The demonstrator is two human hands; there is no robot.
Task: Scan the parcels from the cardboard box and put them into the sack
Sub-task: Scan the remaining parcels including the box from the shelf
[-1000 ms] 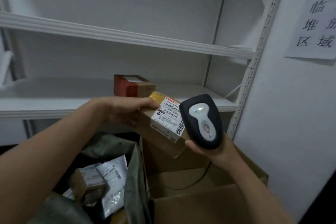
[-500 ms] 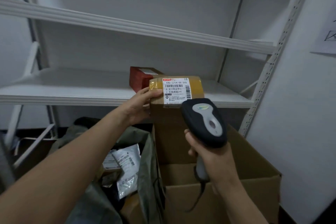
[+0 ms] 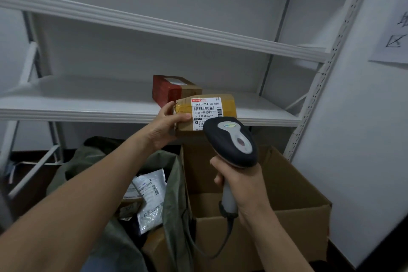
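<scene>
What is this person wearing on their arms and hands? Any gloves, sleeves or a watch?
Nothing that shows. The left hand and right hand are bare, without gloves, and no rings show on the fingers in view. The left forearm and right forearm are uncovered down to the picture's lower edge: no sleeve, watch, bracelet or marking.

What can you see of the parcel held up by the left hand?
The parcel is a brown carton bound in glossy yellowish tape, its white shipping label with barcodes facing the camera. The left hand grips its left end, thumb across the front. It is held in the air above the cardboard box, and the head of the barcode scanner overlaps its lower right corner in view.
</scene>
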